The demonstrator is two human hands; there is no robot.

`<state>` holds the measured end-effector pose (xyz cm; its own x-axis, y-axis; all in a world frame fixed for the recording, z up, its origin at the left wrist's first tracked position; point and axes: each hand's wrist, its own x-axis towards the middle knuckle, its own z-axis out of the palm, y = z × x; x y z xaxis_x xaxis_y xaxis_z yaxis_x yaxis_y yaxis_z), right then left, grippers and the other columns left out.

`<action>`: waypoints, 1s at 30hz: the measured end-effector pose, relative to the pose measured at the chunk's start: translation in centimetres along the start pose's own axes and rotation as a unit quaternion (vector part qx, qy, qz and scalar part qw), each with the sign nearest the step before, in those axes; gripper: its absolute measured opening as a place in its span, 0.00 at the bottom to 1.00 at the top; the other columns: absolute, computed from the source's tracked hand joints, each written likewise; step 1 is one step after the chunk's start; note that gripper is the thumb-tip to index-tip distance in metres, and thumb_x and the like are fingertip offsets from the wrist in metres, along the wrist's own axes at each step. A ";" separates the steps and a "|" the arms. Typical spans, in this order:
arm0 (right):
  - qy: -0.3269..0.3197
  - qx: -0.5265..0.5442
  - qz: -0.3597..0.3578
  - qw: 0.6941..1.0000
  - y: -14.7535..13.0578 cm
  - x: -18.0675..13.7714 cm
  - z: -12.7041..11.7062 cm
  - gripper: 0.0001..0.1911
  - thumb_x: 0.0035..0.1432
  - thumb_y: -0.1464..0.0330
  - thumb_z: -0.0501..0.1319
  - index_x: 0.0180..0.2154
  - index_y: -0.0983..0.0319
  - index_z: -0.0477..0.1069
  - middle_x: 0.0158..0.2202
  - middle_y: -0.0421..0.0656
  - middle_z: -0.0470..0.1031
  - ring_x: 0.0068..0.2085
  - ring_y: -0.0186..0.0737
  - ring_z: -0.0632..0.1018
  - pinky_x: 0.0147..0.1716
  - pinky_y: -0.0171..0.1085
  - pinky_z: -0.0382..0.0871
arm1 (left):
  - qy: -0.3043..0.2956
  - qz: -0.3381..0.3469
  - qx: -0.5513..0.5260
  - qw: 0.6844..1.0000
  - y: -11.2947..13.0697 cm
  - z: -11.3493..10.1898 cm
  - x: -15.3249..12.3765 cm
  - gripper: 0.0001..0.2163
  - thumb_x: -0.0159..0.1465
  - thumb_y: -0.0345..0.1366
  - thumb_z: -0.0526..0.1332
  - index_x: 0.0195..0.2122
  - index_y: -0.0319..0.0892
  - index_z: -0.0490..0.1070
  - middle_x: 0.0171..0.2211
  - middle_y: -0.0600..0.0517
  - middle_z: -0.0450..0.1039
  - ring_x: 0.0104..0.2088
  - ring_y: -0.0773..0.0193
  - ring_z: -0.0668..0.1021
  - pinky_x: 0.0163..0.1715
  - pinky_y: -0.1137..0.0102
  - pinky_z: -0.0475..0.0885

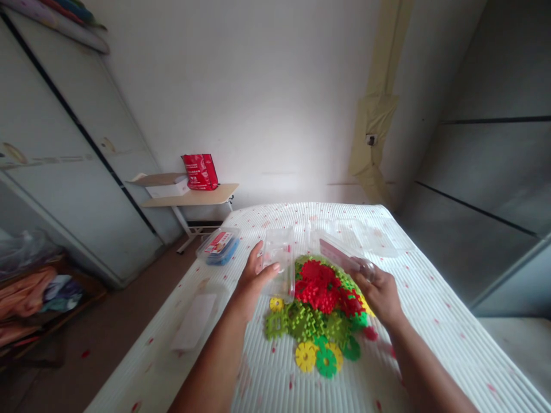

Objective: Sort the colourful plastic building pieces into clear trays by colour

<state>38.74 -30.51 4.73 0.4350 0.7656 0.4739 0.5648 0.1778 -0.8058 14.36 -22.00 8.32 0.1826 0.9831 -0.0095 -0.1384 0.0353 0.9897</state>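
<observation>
My left hand (252, 281) is at the left wall of a clear plastic box (279, 281), its thumb across the wall and fingers along the outer side. In my right hand (381, 289) is a clear plastic lid (338, 252) with a pale paper in it, held tilted above the pile. A ring shows on a finger of this hand. Between the hands lies a heap of snowflake-shaped plastic building discs: red discs (318, 284) on top, light green ones (301, 321) around, and yellow (305, 356) and green discs (326, 362) toward the front.
Left on the table (430, 344) is a lidded box of blue pieces (221, 246). Nearer lies a clear lid with a paper (196, 321). Clear containers (383, 238) stand behind at the right. A side table (193, 198) holds a red bag (201, 172) and a white box (167, 186).
</observation>
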 end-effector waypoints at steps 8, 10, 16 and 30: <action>0.045 0.014 0.022 0.999 -0.2 0.1 0.1 0.14 0.49 0.62 0.58 0.33 0.63 0.76 0.29 0.42 0.79 0.31 0.44 0.78 0.32 0.38 0.72 | 0.006 -0.019 -0.129 0.991 -0.2 -2.4 1.4 0.25 0.52 0.39 0.64 0.52 0.47 0.64 0.46 0.48 0.71 0.42 0.57 0.75 0.42 0.62 0.70; 0.045 0.011 0.026 0.999 -0.2 0.1 0.1 0.14 0.48 0.62 0.58 0.33 0.63 0.76 0.28 0.42 0.79 0.30 0.43 0.78 0.32 0.38 0.72 | -0.019 -0.063 -0.237 0.969 -1.0 -3.1 2.3 0.21 0.54 0.41 0.61 0.49 0.43 0.66 0.44 0.45 0.72 0.42 0.54 0.76 0.42 0.56 0.71; 0.045 0.005 0.026 0.999 0.1 0.0 0.2 0.14 0.48 0.62 0.58 0.34 0.63 0.76 0.28 0.42 0.78 0.30 0.43 0.78 0.33 0.38 0.72 | -0.039 -0.146 -0.371 0.916 -4.4 -3.8 4.3 0.24 0.57 0.52 0.55 0.44 0.35 0.68 0.39 0.39 0.73 0.43 0.46 0.76 0.43 0.49 0.70; 0.045 -0.008 0.033 0.998 -0.5 0.0 0.1 0.13 0.47 0.61 0.58 0.30 0.63 0.75 0.24 0.41 0.77 0.27 0.41 0.76 0.29 0.36 0.71 | 0.222 -0.103 -0.057 0.968 -6.6 -4.0 5.6 0.27 0.57 0.55 0.54 0.54 0.44 0.60 0.39 0.45 0.72 0.37 0.59 0.77 0.37 0.64 0.72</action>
<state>38.42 -30.56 5.11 0.5325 0.7162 0.4511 0.5444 0.1182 -0.8305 12.38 -15.96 1.18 -0.2146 0.9327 -0.2899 -0.2549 0.2331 0.9385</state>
